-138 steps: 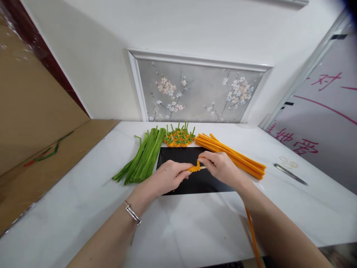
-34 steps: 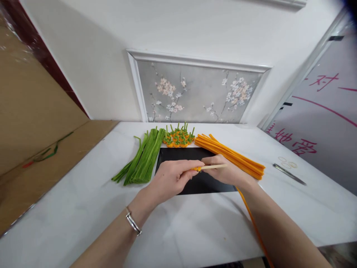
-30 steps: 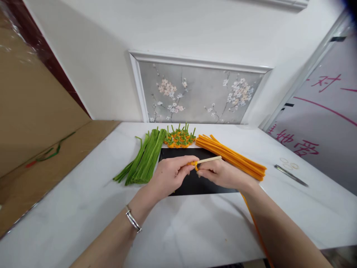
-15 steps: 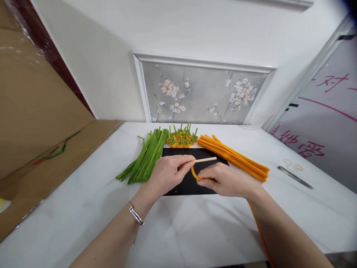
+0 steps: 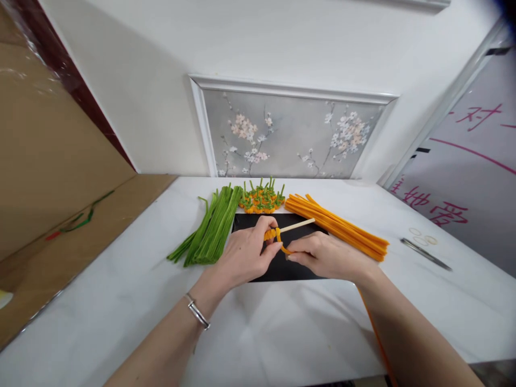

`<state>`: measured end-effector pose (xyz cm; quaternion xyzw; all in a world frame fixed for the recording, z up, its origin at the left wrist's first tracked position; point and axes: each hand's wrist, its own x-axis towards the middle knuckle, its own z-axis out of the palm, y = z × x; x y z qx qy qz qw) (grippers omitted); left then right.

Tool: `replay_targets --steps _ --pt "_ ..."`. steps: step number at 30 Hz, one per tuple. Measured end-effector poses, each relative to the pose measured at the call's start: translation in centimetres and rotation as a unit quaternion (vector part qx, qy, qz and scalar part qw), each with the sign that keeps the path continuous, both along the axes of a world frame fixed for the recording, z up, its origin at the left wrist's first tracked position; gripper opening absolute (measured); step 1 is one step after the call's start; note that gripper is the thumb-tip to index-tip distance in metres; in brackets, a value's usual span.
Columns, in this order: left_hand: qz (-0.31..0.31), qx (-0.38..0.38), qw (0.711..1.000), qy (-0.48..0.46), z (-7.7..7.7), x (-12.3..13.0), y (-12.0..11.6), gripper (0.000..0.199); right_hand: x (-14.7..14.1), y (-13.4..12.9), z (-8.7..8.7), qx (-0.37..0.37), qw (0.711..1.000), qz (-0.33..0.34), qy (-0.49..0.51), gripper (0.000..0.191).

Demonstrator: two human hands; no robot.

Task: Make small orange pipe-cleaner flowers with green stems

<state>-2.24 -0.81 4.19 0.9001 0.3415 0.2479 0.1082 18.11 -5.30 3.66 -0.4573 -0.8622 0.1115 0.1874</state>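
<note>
My left hand (image 5: 248, 250) grips a thin pale wooden stick (image 5: 298, 225) whose free end points right and slightly up. Orange fuzzy wire (image 5: 271, 234) is coiled round the stick between my left fingers. From the coil, the wire runs down to my right hand (image 5: 322, 255), which pinches it; a long orange tail (image 5: 373, 322) hangs past my right wrist. Both hands are over a black mat (image 5: 278, 269). Behind the mat sits a cluster of small orange and green pieces (image 5: 262, 199). Green stems (image 5: 213, 231) lie at its left, orange stems (image 5: 338, 226) at its right.
Metal tweezers (image 5: 426, 254) and a few pale rings (image 5: 421, 236) lie on the white table (image 5: 100, 322) at the right. Brown cardboard (image 5: 88, 242) borders it at the left. A wall with a framed flower panel (image 5: 298, 134) stands behind.
My left fingers have shifted on the stick, and the orange coil now shows between them. The stick's free end has tilted up. My right hand has moved slightly up with the wire.
</note>
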Motion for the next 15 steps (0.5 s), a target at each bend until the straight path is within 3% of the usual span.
replay_targets --steps 10,15 --pt "-0.066 -0.110 0.990 -0.052 -0.16 -0.08 0.42 0.019 -0.04 0.13 0.11 -0.004 0.998 -0.061 -0.029 0.028" --pt "-0.043 -0.095 0.993 -0.051 -0.14 0.21 0.12 0.012 0.01 0.18 -0.06 -0.025 0.997 -0.065 -0.030 0.024"
